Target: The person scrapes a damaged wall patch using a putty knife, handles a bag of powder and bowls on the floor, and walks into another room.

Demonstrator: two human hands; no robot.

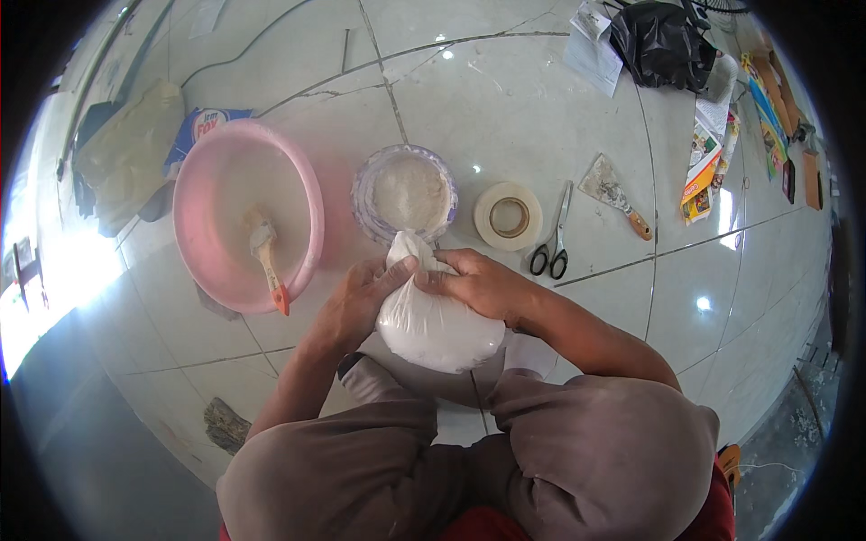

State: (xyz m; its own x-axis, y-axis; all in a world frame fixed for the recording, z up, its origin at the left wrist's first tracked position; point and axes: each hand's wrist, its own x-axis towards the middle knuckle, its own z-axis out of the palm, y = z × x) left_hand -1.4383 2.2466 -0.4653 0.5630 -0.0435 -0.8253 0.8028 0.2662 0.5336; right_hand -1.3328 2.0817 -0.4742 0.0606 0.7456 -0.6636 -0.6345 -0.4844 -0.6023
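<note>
Closely pinched, left to right: the left hand [361,299] grips the gathered neck of the white plastic bag [440,334] from nine o'clock; the purple-rimmed bowl [361,200] sits at twelve o'clock, just beyond that neck; the bag's long axis slants from eleven to five o'clock; the right hand [478,283], equally near, pinches from three o'clock.

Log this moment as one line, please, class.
left hand: gripping white bag by neck | right hand: same | ahead: bowl of powder | left: tub, brush | right: tape, scissors, scraper
</note>
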